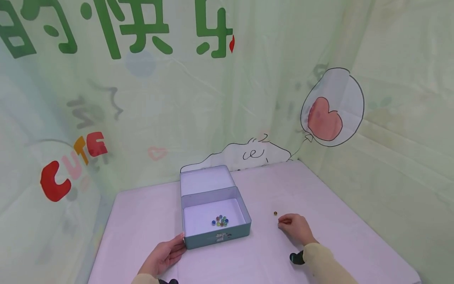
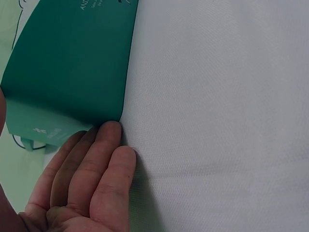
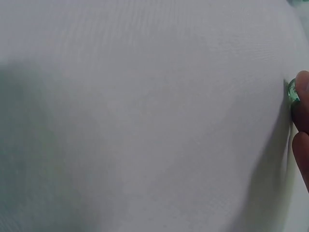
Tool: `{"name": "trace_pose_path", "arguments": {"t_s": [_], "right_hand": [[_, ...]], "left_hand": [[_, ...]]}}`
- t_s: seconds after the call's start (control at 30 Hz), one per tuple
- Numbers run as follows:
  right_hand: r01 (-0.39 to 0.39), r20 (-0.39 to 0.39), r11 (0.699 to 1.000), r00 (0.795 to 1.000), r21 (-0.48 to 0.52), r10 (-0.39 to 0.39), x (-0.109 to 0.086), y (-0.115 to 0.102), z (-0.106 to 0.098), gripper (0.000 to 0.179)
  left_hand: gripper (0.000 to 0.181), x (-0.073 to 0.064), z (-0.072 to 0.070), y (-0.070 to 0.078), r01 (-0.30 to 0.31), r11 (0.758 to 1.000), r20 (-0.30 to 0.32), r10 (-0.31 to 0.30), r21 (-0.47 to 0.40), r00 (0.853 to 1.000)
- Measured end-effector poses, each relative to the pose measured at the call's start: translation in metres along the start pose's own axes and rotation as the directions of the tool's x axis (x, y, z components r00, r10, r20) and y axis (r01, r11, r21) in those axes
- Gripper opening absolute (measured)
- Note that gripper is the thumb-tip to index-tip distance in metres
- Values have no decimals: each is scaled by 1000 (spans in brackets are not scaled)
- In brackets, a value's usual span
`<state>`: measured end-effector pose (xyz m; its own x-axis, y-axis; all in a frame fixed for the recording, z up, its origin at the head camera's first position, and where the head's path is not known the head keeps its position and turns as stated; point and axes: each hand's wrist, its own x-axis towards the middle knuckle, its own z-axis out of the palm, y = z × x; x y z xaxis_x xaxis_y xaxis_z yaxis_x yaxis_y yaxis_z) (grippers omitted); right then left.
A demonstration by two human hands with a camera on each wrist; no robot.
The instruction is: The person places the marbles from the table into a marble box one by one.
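An open hinged tin box [image 1: 234, 230], green outside and pale inside, stands on the table with its lid laid back. Several coloured glass marbles [image 1: 222, 223] lie together on its floor. My left hand [image 1: 164, 254] touches the box's near left corner; in the left wrist view, its extended fingers [image 2: 104, 154] rest against the green wall [image 2: 72, 58]. To the right of the box, my right hand [image 1: 296, 228] is low over the table, fingertips together. A green glass marble [image 3: 292, 91] shows at those fingertips, pinched and partly hidden. One amber marble [image 1: 275, 213] lies just beyond them.
A pale cloth covers the table [image 1: 142, 213]. Printed curtains [image 1: 213, 98] hang behind it and along both sides. The open lid [image 1: 206, 180] reaches nearly to the back curtain. Dark straps [image 1: 297, 258] show at my wrists.
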<state>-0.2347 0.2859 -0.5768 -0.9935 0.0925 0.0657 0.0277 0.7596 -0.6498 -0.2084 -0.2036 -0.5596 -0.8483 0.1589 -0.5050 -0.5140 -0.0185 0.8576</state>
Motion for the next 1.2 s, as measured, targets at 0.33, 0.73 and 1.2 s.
{"name": "trace_pose_path", "arguments": {"t_s": [0.33,0.73,1.2], "right_hand": [[-85,6,993,996,84,85,-2,0,-2,16],[-245,54,846,967,474,249,1,1,-10,47],[-191,121,566,980,802,158,16,-31,-20,38]], "left_hand": [[81,3,-1,-2,5,1000,8,-5,-8,1000],[80,-1,1,3,-6,1000,30,6,2,1000],[80,-1,0,3,3,1000,14,-3,-3,1000]]}}
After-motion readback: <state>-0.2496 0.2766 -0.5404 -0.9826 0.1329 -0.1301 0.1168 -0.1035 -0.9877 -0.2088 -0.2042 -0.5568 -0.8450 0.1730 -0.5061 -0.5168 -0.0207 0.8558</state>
